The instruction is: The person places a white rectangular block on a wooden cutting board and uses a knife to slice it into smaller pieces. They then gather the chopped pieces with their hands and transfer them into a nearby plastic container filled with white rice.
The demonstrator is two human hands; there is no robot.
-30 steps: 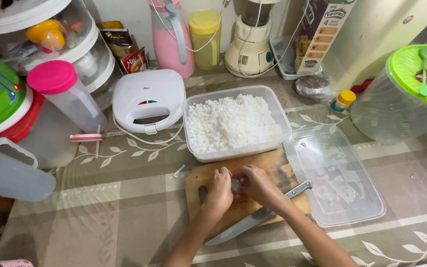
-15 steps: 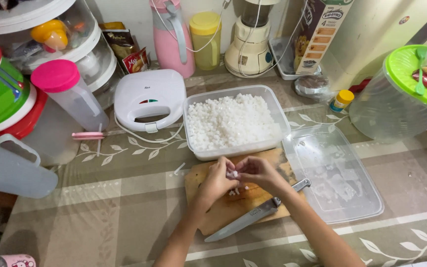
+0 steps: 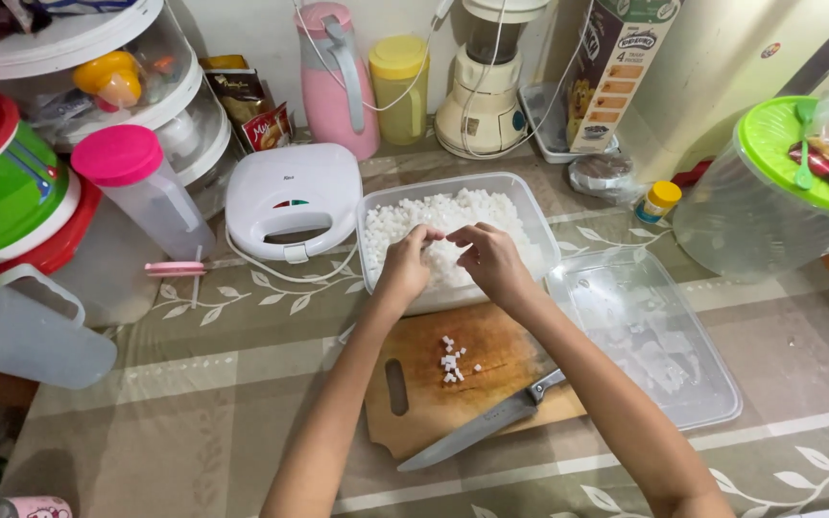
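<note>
**Both hands working over the tub of white cubes**

Head view: the left hand (image 3: 405,269) and the right hand (image 3: 491,261) are hovering together over the near half of a clear plastic tub (image 3: 541,240) that is holding a heap of small white cubes (image 3: 443,219); the fingertips of both hands are pinching inward toward each other, fingers curled and nearly closed, though whether anything is sitting between them cannot be told; the tub is standing on the patterned tablecloth (image 3: 194,384), its near wall touching the far edge of a wooden cutting board (image 3: 491,360).

On the board a small scatter of loose white cubes (image 3: 451,360) is lying near the middle; a knife (image 3: 482,422) is resting slantwise across the board's near edge, handle pointing toward the right arm, blade tip pointing over the cloth; neither hand is touching it.

Just right of the board and the tub a clear lid (image 3: 654,345) is lying flat; left of the tub a white sandwich maker (image 3: 290,197) is sitting shut; behind it a pink jug (image 3: 338,77), a yellow-capped jar (image 3: 400,86) and a cream blender (image 3: 482,86) are standing along the wall; a green-lidded clear bucket (image 3: 760,201) is standing at the far right.
</note>
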